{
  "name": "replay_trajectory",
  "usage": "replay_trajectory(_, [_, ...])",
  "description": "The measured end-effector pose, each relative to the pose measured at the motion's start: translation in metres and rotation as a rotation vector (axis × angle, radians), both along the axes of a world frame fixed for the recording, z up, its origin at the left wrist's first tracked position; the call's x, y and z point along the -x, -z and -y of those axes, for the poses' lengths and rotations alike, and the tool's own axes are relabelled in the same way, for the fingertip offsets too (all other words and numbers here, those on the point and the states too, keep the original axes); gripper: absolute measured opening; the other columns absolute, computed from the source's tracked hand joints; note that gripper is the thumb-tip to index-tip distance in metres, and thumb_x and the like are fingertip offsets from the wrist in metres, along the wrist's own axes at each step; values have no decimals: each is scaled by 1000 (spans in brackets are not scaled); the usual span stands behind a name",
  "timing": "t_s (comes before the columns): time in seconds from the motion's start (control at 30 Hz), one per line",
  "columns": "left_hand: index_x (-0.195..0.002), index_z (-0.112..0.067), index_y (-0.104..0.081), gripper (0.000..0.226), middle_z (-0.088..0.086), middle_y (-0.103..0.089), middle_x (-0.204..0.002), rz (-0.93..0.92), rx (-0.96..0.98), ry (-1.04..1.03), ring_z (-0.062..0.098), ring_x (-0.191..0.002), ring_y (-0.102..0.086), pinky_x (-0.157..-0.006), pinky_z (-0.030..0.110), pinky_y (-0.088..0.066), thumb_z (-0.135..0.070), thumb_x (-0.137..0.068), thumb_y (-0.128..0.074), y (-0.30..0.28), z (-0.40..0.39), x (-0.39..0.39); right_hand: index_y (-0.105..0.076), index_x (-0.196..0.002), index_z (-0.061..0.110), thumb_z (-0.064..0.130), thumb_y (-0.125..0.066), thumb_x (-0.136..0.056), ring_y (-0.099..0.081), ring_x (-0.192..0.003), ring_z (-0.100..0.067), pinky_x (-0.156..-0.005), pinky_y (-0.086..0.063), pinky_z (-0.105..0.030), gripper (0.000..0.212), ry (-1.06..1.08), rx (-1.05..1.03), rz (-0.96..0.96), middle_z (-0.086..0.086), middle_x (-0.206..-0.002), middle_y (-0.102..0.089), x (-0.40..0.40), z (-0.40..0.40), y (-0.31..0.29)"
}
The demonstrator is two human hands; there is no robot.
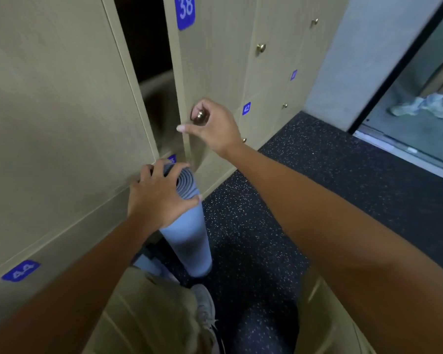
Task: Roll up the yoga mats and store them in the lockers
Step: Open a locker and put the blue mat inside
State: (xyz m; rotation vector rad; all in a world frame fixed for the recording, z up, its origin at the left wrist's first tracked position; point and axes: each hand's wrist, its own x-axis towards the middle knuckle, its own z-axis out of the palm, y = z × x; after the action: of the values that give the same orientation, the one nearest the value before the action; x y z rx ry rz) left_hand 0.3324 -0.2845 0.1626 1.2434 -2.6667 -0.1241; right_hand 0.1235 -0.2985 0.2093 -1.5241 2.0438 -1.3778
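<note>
A rolled blue-grey yoga mat point(188, 241) stands upright on the dark speckled floor in front of the lockers. My left hand point(159, 195) grips its top end, fingers curled over the spiral. My right hand point(212, 126) holds the brass knob point(199, 114) of the beige locker door marked 38 point(210, 72), which stands partly ajar. Through the gap the dark locker interior point(149, 60) shows.
More beige lockers marked 42 point(246, 108) and 44 point(21, 270) run along the wall. My shoe point(205, 307) is on the speckled floor point(317, 180) below the mat. At right, a glass partition point(420, 103) shows another person's feet.
</note>
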Motion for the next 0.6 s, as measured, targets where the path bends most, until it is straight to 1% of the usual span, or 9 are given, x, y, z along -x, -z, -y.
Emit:
replay_trajectory(0.07, [-140,-47,-39,85,-2,-41,-142,-8,-1,3,32,-123,-45,-89,50,-49,-88,-66,-34,-1,-3,1,-58,-83,27,54,-90,-66,-58,-72,-9,-70,-57,-40,45,43,-11,-57,9,-79,-65,7,-20,1])
replay_trajectory(0.13, [-140,-48,-38,85,-1,-41,-142,4,4,-2,32,-124,-44,-90,50,-48,-88,-65,-32,-1,-6,2,-53,-81,31,59,-87,-66,-59,-79,-13,-74,-57,-43,47,112,-22,-117,10,-82,-63,16,-36,2])
replay_trajectory(0.23, [-140,-48,-38,85,-1,-42,-141,22,26,-3,32,-124,-44,-91,51,-46,-88,-65,-32,-1,-13,8,-51,-85,26,54,-84,-74,-56,-88,-16,-79,-54,-45,45,190,-28,-190,9,-88,-60,30,-60,3])
replay_trajectory(0.33, [-140,-48,-39,84,0,-44,-141,19,46,3,32,-124,-45,-92,50,-45,-88,-67,-36,0,-21,16,-47,-94,25,47,-79,-83,-55,-92,-16,-81,-53,-43,41,253,-46,-244,7,-97,-57,39,-86,3])
replay_trajectory(0.43, [-142,-48,-38,80,0,-42,-142,27,55,18,32,-126,-43,-93,51,-45,-86,-73,-49,1,-27,24,-41,-115,25,43,-76,-87,-59,-90,-17,-77,-53,-39,49,360,-47,-184,5,-110,-57,53,-112,7])
replay_trajectory(0.5, [-143,-48,-37,79,-1,-41,-143,34,47,21,32,-128,-41,-93,51,-45,-85,-75,-51,0,-29,25,-40,-132,23,47,-74,-89,-63,-90,-11,-75,-54,-32,60,424,-60,-107,6,-123,-60,66,-131,11])
replay_trajectory(0.53, [-144,-48,-36,79,-1,-40,-144,37,45,23,32,-128,-41,-93,52,-45,-85,-76,-52,-1,-30,25,-41,-136,21,51,-71,-90,-64,-87,-7,-71,-53,-26,63,459,-90,-72,6,-125,-62,76,-141,12])
replay_trajectory(0.57, [-144,-48,-36,79,-1,-40,-144,36,44,25,32,-128,-41,-93,52,-46,-85,-76,-52,-1,-31,24,-44,-136,20,56,-68,-91,-63,-82,-3,-65,-49,-20,63,495,-136,-49,6,-120,-65,84,-152,13])
replay_trajectory(0.6, [-144,-47,-37,78,0,-40,-144,29,50,25,32,-128,-41,-92,52,-46,-84,-77,-52,-1,-32,23,-50,-132,18,60,-64,-91,-62,-79,-3,-61,-45,-18,61,536,-184,-36,5,-113,-68,92,-161,13])
